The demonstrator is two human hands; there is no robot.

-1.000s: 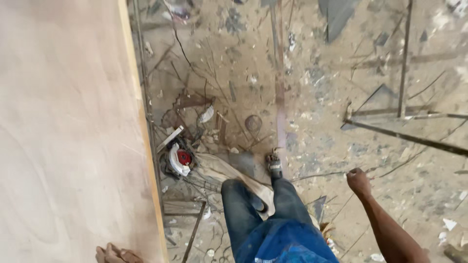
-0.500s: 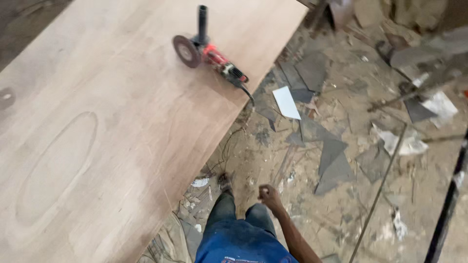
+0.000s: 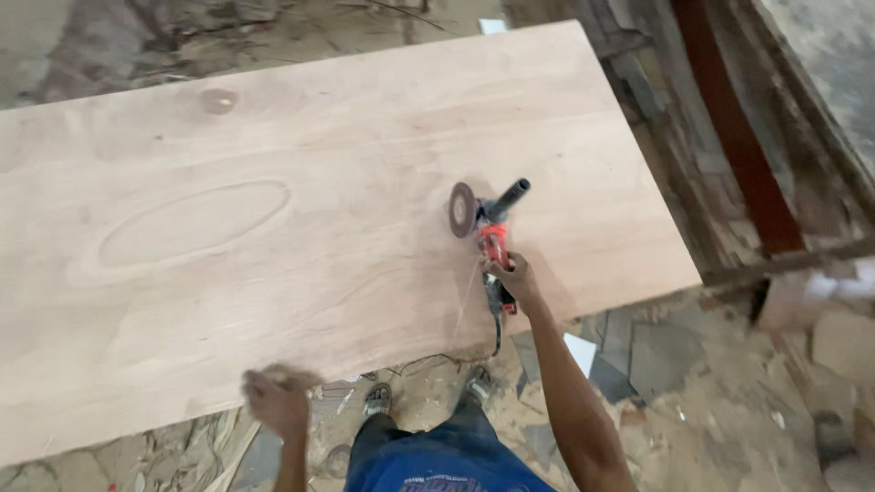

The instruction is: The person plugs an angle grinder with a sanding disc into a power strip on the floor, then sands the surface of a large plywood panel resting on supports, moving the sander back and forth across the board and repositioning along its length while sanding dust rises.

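A large plywood sheet [image 3: 273,228] lies flat in front of me. On its right part rests a red and black angle grinder [image 3: 485,232] with a round disc at its far end and a black side handle. My right hand [image 3: 515,276] is on the grinder's body near the sheet's near edge, fingers wrapped over it. My left hand [image 3: 273,398] is blurred, at the near edge of the sheet, fingers curled, nothing visible in it.
The grinder's cord [image 3: 498,342] drops off the sheet's edge toward my feet [image 3: 474,387]. The floor is littered with sawdust, wood scraps and a white paper [image 3: 581,353]. Rusty metal beams [image 3: 738,155] run along the right side.
The view swung from the littered floor up onto the plywood. My right hand rose from beside my leg and took hold of the grinder. My left hand came up to the sheet's near edge.
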